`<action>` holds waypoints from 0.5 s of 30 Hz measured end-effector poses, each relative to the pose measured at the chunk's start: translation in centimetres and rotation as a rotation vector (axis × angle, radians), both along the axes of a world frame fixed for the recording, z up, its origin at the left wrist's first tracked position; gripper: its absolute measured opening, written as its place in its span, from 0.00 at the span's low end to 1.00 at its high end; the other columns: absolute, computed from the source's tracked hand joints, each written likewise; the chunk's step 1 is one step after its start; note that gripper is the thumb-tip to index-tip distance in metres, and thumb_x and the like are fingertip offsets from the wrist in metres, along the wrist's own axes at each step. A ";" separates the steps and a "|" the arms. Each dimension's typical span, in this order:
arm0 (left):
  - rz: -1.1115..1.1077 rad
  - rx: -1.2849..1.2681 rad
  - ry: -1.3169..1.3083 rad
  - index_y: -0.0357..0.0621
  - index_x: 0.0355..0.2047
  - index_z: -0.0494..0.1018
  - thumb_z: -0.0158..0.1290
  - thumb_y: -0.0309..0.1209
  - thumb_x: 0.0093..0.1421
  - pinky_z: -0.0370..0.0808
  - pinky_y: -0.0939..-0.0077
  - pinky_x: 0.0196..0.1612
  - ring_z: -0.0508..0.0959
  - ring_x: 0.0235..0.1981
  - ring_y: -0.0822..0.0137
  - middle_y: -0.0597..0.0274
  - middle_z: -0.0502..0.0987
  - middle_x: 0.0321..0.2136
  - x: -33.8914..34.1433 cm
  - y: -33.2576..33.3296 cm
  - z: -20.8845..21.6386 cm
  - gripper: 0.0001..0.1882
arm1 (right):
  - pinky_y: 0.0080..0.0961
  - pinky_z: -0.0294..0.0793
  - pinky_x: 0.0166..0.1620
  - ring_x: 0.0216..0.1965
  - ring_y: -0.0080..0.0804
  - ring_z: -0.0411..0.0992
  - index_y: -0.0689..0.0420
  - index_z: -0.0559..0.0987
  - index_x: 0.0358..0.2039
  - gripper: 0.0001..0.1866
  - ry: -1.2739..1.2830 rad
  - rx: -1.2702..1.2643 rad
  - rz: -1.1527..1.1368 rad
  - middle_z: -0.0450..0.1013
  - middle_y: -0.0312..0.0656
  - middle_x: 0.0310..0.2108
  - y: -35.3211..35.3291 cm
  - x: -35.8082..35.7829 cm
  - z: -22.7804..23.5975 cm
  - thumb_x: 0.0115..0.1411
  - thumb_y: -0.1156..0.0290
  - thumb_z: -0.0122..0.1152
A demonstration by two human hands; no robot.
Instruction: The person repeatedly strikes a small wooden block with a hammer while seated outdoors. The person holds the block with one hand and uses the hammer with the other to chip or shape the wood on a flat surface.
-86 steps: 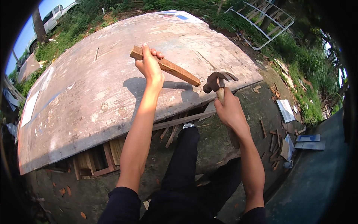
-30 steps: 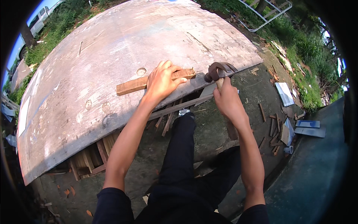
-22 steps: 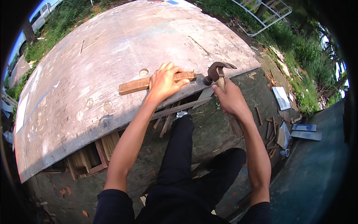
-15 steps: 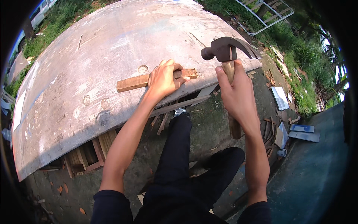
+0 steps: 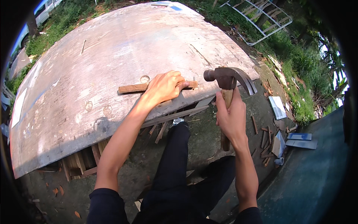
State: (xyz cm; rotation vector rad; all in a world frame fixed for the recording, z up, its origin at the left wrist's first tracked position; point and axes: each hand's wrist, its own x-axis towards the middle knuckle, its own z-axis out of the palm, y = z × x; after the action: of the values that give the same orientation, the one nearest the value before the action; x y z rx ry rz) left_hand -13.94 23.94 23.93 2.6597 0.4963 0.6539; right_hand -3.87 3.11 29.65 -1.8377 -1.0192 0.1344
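Observation:
A short wooden strip (image 5: 132, 88) lies near the front edge of a worn, paint-marked board (image 5: 108, 56). My left hand (image 5: 164, 87) is closed around the strip's middle and presses it down. What looks like a thin nail (image 5: 194, 78) stands up at the strip's right end. To the right of it, my right hand (image 5: 231, 117) grips the wooden handle of a claw hammer (image 5: 226, 79). The hammer is raised, apart from the strip, its striking face turned left and its claw to the right.
Under the board's front edge sit a wooden crate (image 5: 88, 172) and loose slats (image 5: 175, 115). Wood scraps (image 5: 265, 143), blue-grey panels (image 5: 301, 144) and a small pipe piece (image 5: 279, 161) lie on the ground to the right. A white metal frame (image 5: 261, 20) stands beyond, at the far right.
My right hand and the hammer have come lower in the picture, with the hammer head slightly more to the right. My left hand still holds the strip. The whole view has shifted a little.

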 end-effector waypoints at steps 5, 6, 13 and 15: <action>-0.106 0.194 -0.099 0.42 0.30 0.80 0.59 0.37 0.57 0.75 0.61 0.37 0.75 0.36 0.57 0.61 0.75 0.28 -0.1 0.2 0.0 0.11 | 0.41 0.73 0.27 0.28 0.61 0.76 0.71 0.70 0.42 0.14 -0.134 0.130 0.067 0.74 0.62 0.23 0.6 -0.1 1.1 0.63 0.71 0.55; -0.121 0.211 -0.091 0.41 0.30 0.79 0.59 0.38 0.56 0.74 0.62 0.37 0.75 0.36 0.57 0.61 0.75 0.28 -0.2 0.3 -0.1 0.12 | 0.43 0.73 0.29 0.28 0.62 0.76 0.71 0.70 0.42 0.14 -0.191 0.150 0.086 0.74 0.63 0.24 1.1 0.2 1.1 0.63 0.72 0.55; -0.065 0.320 -0.025 0.40 0.31 0.78 0.61 0.43 0.54 0.72 0.61 0.39 0.74 0.37 0.58 0.63 0.74 0.34 0.2 0.8 -0.9 0.16 | 0.53 0.71 0.36 0.34 0.66 0.74 0.72 0.68 0.42 0.15 -0.255 -0.345 0.075 0.74 0.68 0.27 4.8 1.7 0.4 0.60 0.73 0.56; -0.058 0.392 -0.047 0.45 0.33 0.78 0.61 0.42 0.54 0.72 0.62 0.40 0.74 0.39 0.59 0.65 0.75 0.33 0.1 0.6 -1.2 0.15 | 0.54 0.71 0.36 0.34 0.67 0.74 0.70 0.68 0.42 0.15 -0.260 -0.259 0.107 0.74 0.68 0.27 4.6 2.1 0.5 0.60 0.73 0.57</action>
State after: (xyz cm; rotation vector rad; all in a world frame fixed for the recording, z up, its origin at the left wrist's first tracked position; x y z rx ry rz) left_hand -13.84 24.49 22.74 2.9989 0.3005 0.8715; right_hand -1.80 7.69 30.11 -2.0726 -1.3335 0.0962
